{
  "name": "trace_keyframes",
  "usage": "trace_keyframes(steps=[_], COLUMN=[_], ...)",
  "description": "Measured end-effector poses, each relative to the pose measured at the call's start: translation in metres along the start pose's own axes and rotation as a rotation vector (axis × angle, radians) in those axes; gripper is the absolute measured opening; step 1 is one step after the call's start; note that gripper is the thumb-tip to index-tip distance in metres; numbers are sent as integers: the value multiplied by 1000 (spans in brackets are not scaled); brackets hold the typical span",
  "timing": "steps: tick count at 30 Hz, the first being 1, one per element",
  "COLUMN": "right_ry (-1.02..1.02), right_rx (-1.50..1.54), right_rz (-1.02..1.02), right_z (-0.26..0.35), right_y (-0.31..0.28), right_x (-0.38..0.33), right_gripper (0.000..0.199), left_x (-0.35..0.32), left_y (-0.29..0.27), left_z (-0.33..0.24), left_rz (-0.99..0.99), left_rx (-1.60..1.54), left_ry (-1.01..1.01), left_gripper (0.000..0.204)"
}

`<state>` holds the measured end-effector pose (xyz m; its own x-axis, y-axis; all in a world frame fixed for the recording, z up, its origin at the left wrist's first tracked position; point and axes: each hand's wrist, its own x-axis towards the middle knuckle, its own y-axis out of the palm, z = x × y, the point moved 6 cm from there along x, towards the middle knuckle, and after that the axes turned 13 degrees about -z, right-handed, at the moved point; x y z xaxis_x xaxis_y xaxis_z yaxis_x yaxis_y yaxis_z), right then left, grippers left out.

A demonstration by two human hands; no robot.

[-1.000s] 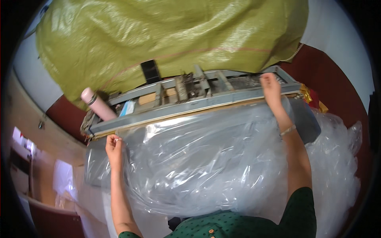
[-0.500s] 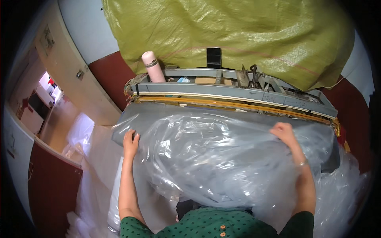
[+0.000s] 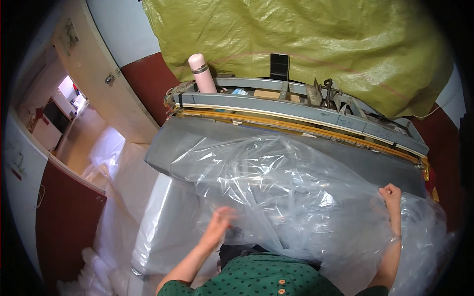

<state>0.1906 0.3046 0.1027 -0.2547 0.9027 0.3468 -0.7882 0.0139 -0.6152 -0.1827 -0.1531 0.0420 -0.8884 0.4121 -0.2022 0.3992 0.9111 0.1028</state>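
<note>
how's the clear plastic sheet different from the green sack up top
The clear plastic sheet is see-through and glossy; the green sack is opaque, woven and matte. The sheet lies crumpled on the grey table, touched by both hands; the sack bulges behind the machine, untouched. Both are wrinkled.

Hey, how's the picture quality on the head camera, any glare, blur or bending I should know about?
Head view: strong white glare on the clear plastic sheet; the left hand is motion-blurred, the right hand sharp; the grey machine bar bows from fisheye distortion; corners go black; the doorway at left is overexposed.
</note>
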Motion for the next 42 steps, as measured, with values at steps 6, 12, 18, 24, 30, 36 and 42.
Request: trace_keyframes(steps=[6,12,18,24,30,36,42], right_ry=[-3,-11,-17,-41,-59,-41,30], right_rx=[8,-6,-2,22,-14,12,102], right_rz=[-23,-54,-97,-99,-119,-112,-18], right_z=[3,-30,-27,-38,-44,-49,-52], right_y=[-7,-15,-22,-19,-24,-26,-33], right_x=[-4,3,-4,0,0,0,-3], right_gripper=[19,19,18,19,19,18,15], left_x=[50,175,142,180,176,191,247], left_y=[-15,-197,-86,-26,-30,-28,-33], left_z=[7,-3,-117,-99,-97,-112,-120], left_rz=[-8,-671,-629,-11,-52,-122,-319], left_rx=[-549,10,869,1123,1172,1077,977], left_ry=[-251,54,1139,1014,996,985,947], left_gripper=[12,4,23,49,48,33,18])
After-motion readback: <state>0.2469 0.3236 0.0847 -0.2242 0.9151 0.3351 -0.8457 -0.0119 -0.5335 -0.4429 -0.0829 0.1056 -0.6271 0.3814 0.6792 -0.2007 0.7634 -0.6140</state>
